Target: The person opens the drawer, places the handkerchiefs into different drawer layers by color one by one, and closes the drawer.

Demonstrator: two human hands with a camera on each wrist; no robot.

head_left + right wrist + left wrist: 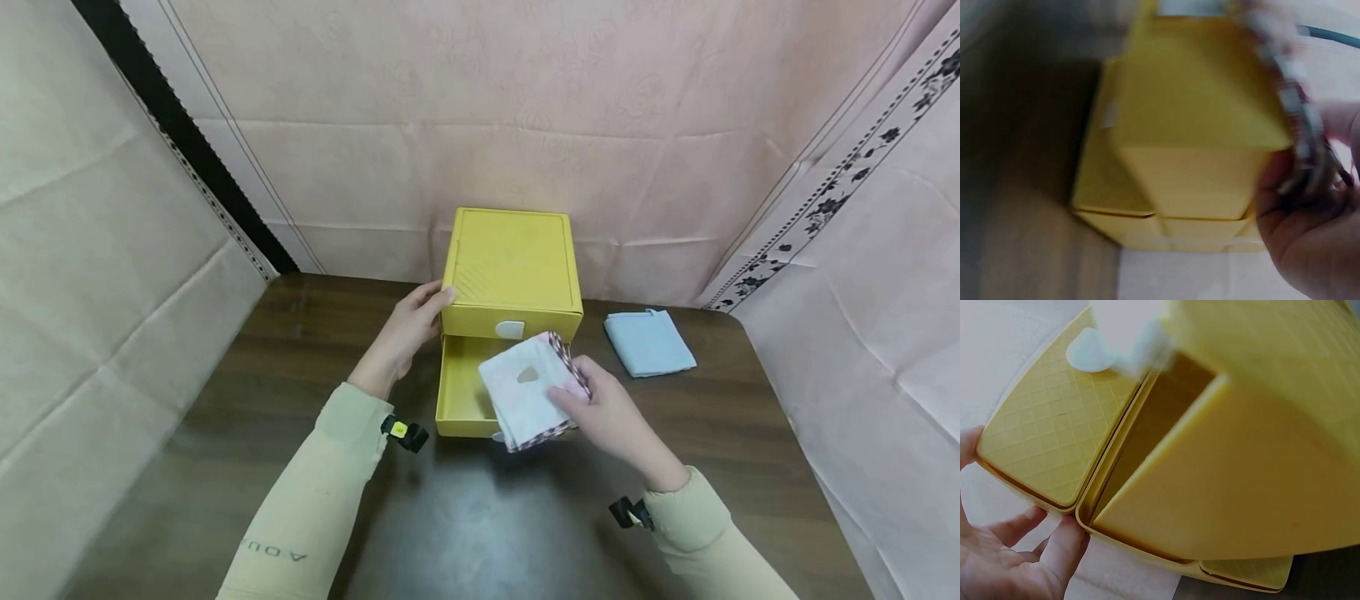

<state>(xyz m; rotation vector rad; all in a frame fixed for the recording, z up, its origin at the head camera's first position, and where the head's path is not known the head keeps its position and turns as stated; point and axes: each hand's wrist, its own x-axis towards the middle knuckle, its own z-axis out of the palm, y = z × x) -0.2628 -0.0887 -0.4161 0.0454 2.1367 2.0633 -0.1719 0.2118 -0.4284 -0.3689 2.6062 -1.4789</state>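
A yellow two-drawer storage box (513, 258) stands on the table, its lower drawer (467, 392) pulled out and its upper drawer closed. My left hand (408, 329) touches the box's left side near the front corner; in the left wrist view, its thumb is at the top edge and its fingers (1063, 550) rest against the side. A folded white handkerchief (517, 383) with a striped border and a small heart patch is pinched in my right hand (607, 408), thumb on top. It hangs above the open drawer, hiding part of it. The right wrist view shows the cloth (1300, 112) blurred.
A folded light-blue cloth (649, 343) lies on the brown wooden table (720, 417), right of the box. Pale fabric curtains (525, 125) hang behind the table and at both sides. A white tab handle (510, 330) marks the upper drawer's front.
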